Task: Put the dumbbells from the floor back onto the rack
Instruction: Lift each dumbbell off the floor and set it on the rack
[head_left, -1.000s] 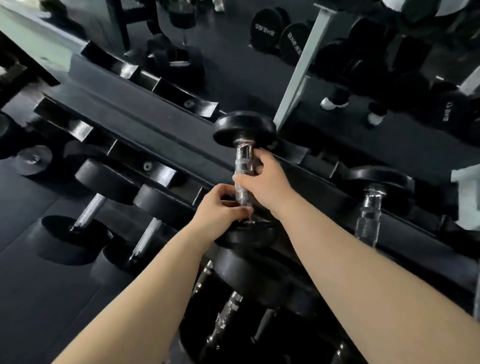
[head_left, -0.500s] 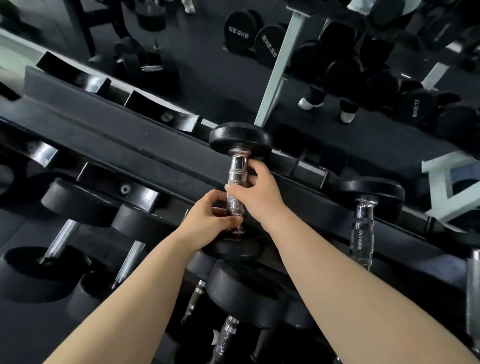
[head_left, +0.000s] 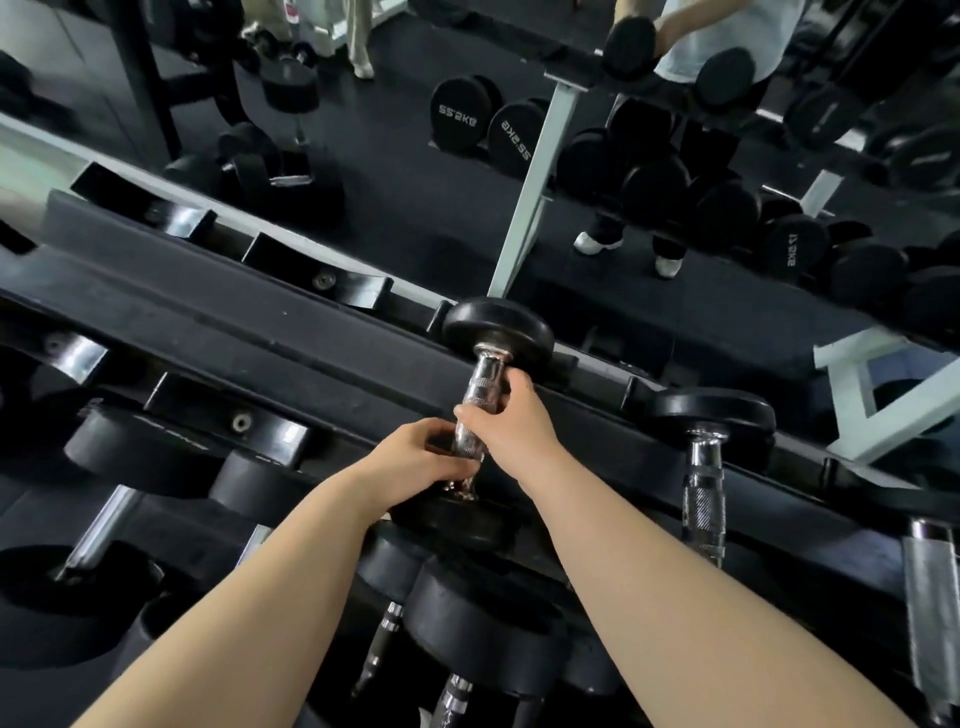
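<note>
A black rubber-headed dumbbell (head_left: 496, 332) with a knurled chrome handle lies across the top tier of the black rack (head_left: 218, 332), its far head over the back rail and its near head below my hands. My right hand (head_left: 511, 423) is wrapped around the upper part of the handle. Just below it, my left hand (head_left: 415, 460) is closed on the lower part of the same handle. Whether the dumbbell's weight rests fully in its saddles I cannot tell.
Another dumbbell (head_left: 706, 457) sits on the same tier to the right, a third handle (head_left: 930, 597) at the far right edge. Several dumbbells (head_left: 483, 623) fill the lower tiers. Unfilled saddles (head_left: 322, 283) lie to the left. A mirror behind shows a person's reflection (head_left: 722, 31).
The dumbbell and both hands have stayed together on the top tier, shifting slightly right in view. The view has tilted upward, so more of the mirror shows.
</note>
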